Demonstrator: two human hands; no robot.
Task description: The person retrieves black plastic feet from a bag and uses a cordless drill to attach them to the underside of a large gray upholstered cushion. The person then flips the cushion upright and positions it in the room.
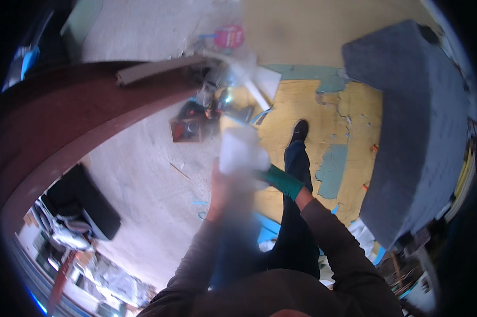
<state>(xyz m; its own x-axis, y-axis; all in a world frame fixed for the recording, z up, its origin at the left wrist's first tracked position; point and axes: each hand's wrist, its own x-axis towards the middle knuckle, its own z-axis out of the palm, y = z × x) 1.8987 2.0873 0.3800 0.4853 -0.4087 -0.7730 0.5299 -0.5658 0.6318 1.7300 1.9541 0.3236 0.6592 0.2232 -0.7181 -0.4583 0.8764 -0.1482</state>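
A white, blurred thing (242, 150) is held up in front of me between my two hands. Its kind cannot be made out, because a hazy smear covers it and the space beneath. My left hand (219, 185), bare at the wrist, is closed against its lower left side with the fingers mostly hidden. From the right, my right hand (281, 180) in a green glove reaches to its lower right edge, and its fingers vanish behind the white thing. Past it on the floor lies a small pile with a white strip (257, 95) and a bright spot of light.
A long dark red beam-like piece (85, 111) spans the left. An open box (186, 130) sits near its end. At right stands a bulky grey block (423, 121). Yellowish boarding (355, 113) with green patches lies underfoot. A black case (85, 201) is at lower left.
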